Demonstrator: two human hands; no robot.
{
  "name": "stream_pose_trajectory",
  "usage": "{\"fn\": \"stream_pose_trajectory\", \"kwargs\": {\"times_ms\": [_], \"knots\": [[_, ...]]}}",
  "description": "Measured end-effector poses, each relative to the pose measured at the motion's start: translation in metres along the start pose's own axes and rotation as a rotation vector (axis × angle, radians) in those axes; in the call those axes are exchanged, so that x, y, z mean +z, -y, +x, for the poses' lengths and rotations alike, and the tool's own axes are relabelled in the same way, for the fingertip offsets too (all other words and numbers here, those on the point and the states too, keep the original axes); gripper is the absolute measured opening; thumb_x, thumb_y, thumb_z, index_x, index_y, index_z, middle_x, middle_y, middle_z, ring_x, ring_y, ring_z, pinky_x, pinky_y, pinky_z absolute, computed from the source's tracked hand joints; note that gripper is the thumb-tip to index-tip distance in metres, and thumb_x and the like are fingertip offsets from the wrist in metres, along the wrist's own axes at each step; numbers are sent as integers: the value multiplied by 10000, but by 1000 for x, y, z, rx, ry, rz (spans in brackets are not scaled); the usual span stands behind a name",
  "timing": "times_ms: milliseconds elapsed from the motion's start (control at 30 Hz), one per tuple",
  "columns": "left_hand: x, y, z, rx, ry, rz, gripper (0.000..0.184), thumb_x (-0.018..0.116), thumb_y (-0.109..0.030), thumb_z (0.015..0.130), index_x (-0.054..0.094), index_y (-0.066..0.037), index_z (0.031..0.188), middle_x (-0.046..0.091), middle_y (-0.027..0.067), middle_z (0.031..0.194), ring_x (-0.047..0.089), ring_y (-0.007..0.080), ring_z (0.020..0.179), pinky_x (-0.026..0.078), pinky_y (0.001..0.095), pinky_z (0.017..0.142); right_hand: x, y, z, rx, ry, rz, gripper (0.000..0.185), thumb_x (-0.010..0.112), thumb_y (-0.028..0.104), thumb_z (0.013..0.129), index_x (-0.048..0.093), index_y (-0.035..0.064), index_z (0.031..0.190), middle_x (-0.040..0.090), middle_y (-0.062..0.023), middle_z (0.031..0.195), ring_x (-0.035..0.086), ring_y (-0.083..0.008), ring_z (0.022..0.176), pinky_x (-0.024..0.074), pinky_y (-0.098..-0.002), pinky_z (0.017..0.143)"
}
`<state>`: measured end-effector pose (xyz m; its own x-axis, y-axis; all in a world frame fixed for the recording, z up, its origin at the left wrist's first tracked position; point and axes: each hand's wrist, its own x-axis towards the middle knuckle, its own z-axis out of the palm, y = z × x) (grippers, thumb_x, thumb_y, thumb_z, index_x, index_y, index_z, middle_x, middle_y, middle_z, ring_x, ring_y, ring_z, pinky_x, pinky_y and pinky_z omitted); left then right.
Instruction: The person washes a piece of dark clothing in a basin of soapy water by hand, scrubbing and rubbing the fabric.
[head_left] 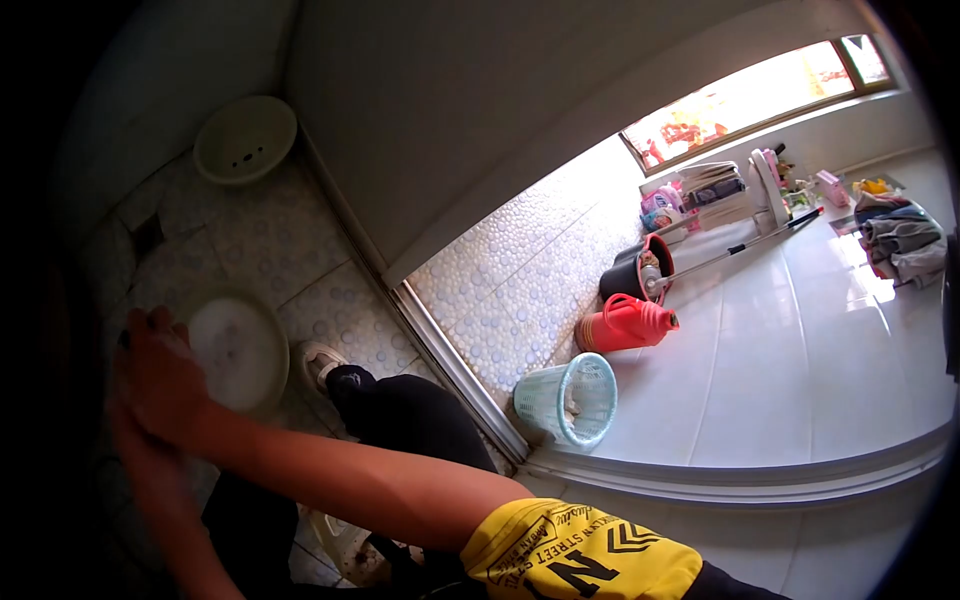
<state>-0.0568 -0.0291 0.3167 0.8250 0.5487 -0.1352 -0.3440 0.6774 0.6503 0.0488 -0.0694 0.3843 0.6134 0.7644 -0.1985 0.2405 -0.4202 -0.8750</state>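
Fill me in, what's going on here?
Someone has both bare hands together at the edge of a basin on the tiled floor, with whitish, sudsy-looking liquid in it. The right hand lies over the left hand, which is mostly hidden, so I can't tell if anything is held between them. Another pale basin is near the wall. Past the door track, a red jug is next to a light-green basket.

I read a passable gap over the tiled floor (262, 242) between the nearer basin (277, 350) and the farther basin (240, 128). Obstacles: the shoe (319, 364), close beside the nearer basin, and the door track (450, 365) past it.
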Motion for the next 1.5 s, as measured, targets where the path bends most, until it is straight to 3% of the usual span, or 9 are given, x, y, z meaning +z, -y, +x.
{"fn": "stream_pose_trajectory", "kwargs": {"times_ms": [167,333,433,533,600,967,1233,1433,1500], "knots": [[15,-4,10,7,335,-109,596,308,-412,989,288,-12,1429,365,142,1444,340,251,1342,296,383,1088,21,-10,9,-138,27,-158,333,549,139,807,525,-49,1080,479,-233,1157,490,-378,1036,429,-431,900],[26,-6,9,6,119,-24,556,321,-392,981,317,-12,1387,384,138,1414,364,250,1305,314,378,1058,21,-6,1,-189,-85,-296,478,586,126,749,484,-58,1178,477,-227,1182,510,-388,992,473,-460,845],[25,-9,0,15,-8,44,532,328,-380,977,334,-12,1362,395,137,1397,379,250,1283,324,375,1040,20,6,-9,-195,91,-395,527,593,117,724,472,-57,1207,475,-248,1200,510,-398,1008,494,-459,805],[23,-11,-7,30,-108,105,509,336,-368,972,352,-12,1337,406,135,1379,393,250,1261,335,373,1023,30,21,-14,-194,-446,-456,508,594,122,719,521,-56,1189,468,-275,1224,493,-397,1068,470,-451,849],[20,-12,-11,38,-156,144,494,341,-359,969,363,-13,1320,414,133,1367,402,249,1246,342,371,1011,17,26,-1,-189,298,-420,452,585,130,718,593,-50,1133,472,-268,1249,469,-380,1128,430,-439,906],[13,-22,-20,98,-343,381,412,369,-315,953,427,-14,1227,455,126,1302,455,248,1165,380,361,945,43,27,1,-329,-55,-359,454,581,138,760,542,-52,1170,493,-212,1266,501,-328,1103,440,-389,915],[37,-24,17,198,-581,1340,356,390,-282,941,473,-14,1160,485,121,1254,493,247,1106,408,354,897,56,16,1,-277,-116,-446,476,568,138,763,505,-35,1202,508,-192,1221,521,-316,1068,472,-384,872],[65,-17,49,99,-762,2084,319,405,-258,932,508,-15,1110,507,117,1219,521,246,1062,429,348,861,49,23,-13,-227,-412,-500,462,570,141,755,520,-32,1181,520,-186,1185,523,-313,1051,477,-380,832],[69,-17,50,59,-787,2182,307,410,-250,929,519,-15,1093,515,115,1207,531,246,1047,436,347,849,43,19,-8,-283,-162,-535,451,570,139,756,528,-35,1170,521,-189,1176,520,-315,1057,477,-377,834]]}}
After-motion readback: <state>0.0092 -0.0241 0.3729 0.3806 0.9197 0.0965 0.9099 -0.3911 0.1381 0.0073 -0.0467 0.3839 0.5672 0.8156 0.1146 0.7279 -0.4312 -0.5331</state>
